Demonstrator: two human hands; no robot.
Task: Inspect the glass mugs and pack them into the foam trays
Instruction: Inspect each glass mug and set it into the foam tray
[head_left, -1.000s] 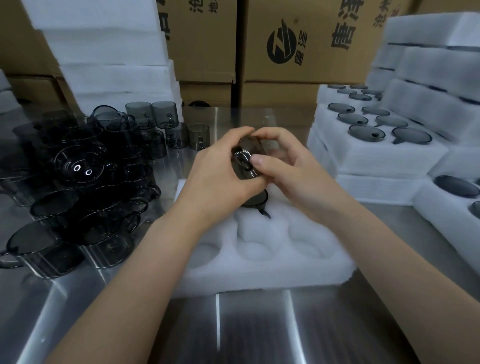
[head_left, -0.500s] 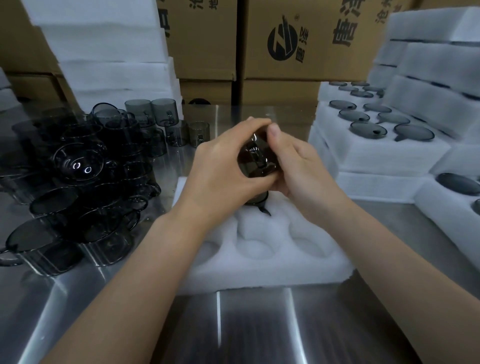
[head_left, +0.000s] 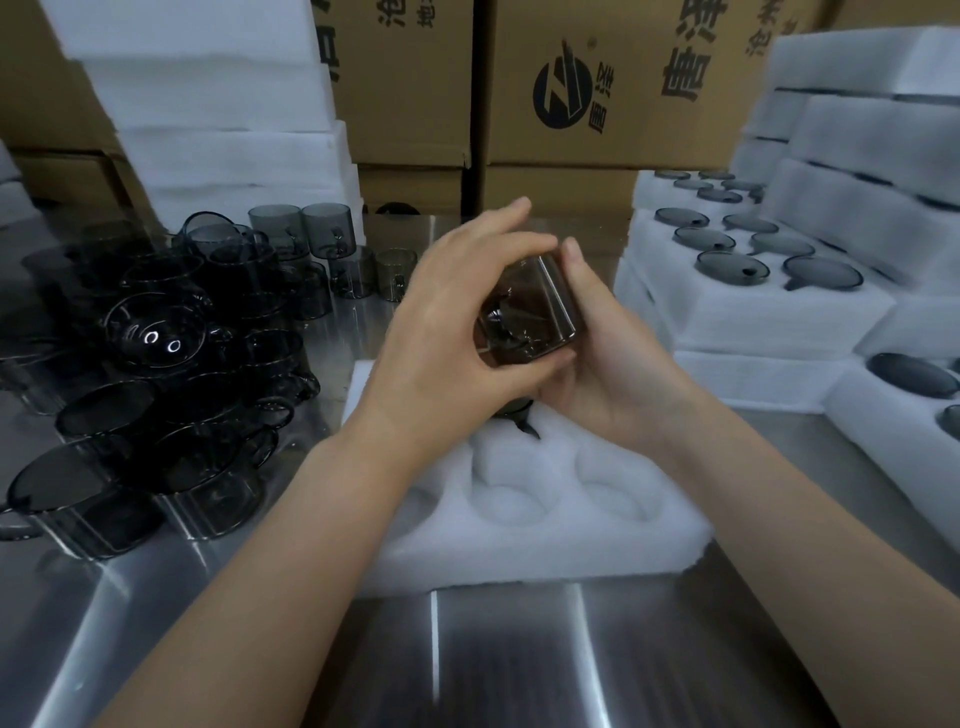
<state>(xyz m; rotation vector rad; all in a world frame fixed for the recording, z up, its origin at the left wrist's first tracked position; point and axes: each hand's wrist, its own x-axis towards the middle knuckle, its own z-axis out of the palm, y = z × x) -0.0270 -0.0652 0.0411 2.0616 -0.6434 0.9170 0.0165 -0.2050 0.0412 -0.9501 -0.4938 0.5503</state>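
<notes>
above the foam tray (head_left: 519, 525); smoky dark glass mug (head_left: 530, 312), tilted; left hand (head_left: 447, 332) and right hand (head_left: 608, 358) both clasp it

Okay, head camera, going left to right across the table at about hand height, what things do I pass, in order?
loose glass mugs → left hand → held mug → right hand → filled foam trays

Glossy smoked-glass mug (head_left: 540, 317); seemingly steel table (head_left: 467, 649).
</notes>
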